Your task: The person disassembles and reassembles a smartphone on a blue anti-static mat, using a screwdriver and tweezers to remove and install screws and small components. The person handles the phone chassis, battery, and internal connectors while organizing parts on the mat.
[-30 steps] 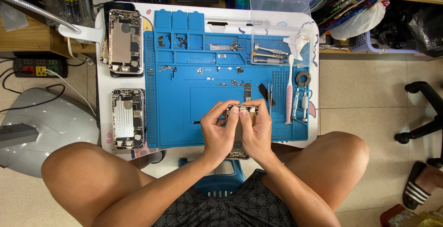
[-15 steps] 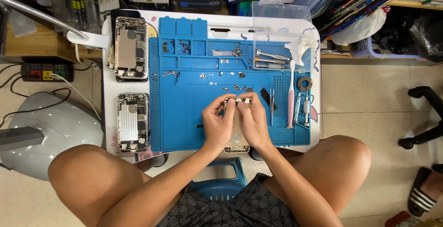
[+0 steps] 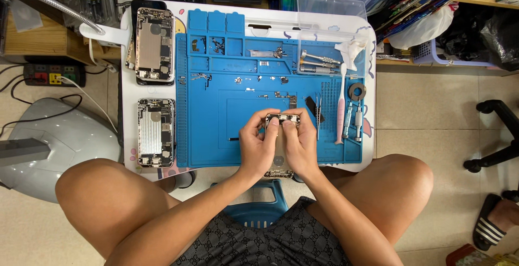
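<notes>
An opened phone body [image 3: 280,121] lies lengthwise on the blue repair mat [image 3: 216,136], its far end showing between my fingers and its near end at the table's front edge. My left hand [image 3: 258,148] grips its left side and my right hand [image 3: 300,145] its right side, thumbs pressed near the top end. Most of the phone is hidden under my palms.
Two more opened phone shells [image 3: 154,44] [image 3: 155,132] lie left of the mat. Small screws and parts [image 3: 238,79] dot the mat's far half. Screwdrivers [image 3: 319,59], tweezers [image 3: 318,115], a pink tool [image 3: 340,109] and a tape roll [image 3: 357,91] sit at right. A power strip [image 3: 51,74] lies on the floor.
Both hands stay on the phone with only slight finger shifts at its top end. The camera view has shifted a little.
</notes>
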